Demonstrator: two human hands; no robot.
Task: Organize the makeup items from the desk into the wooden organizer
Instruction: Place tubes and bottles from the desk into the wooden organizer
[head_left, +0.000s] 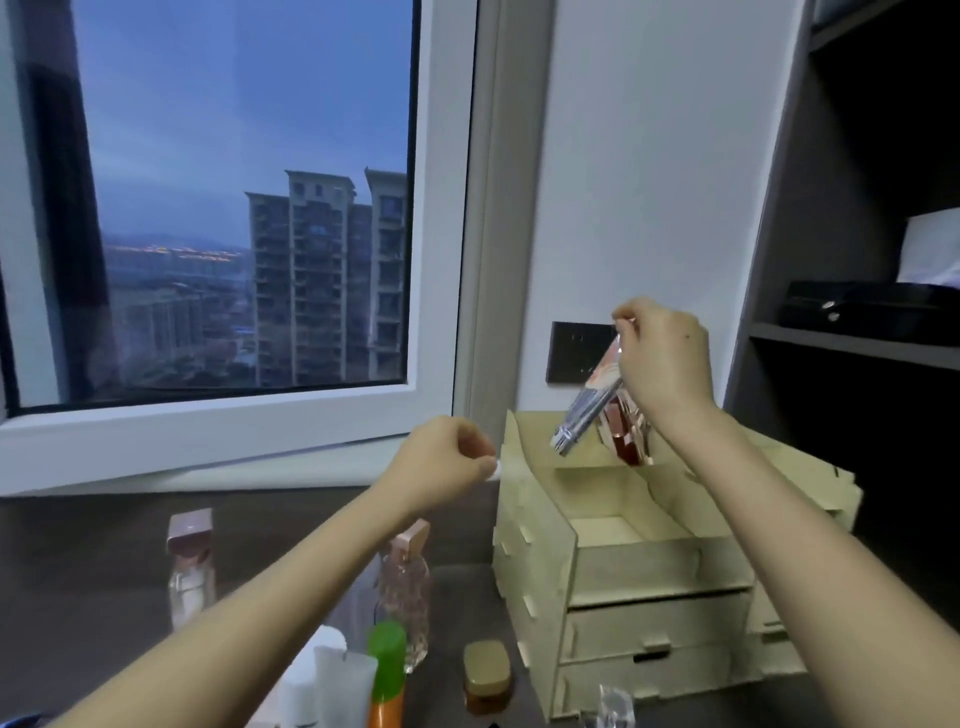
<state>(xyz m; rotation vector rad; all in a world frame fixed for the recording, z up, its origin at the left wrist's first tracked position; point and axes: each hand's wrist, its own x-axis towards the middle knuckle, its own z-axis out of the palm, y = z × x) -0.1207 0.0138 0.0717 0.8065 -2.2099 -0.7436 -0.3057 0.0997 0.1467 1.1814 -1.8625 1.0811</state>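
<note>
Right hand (660, 358), raised, pinches silver tube (587, 410) over wooden organizer (535, 545); left hand (447, 457) pinches small white piece (494, 469).

Noted left forearm (291, 587), lower left of frame, and right forearm (769, 519), lower right: both bare to the frame edge. Left hand (447, 457) and right hand (665, 358) bare too. Recorded small dark spot (688, 336) on back of right hand.
</note>
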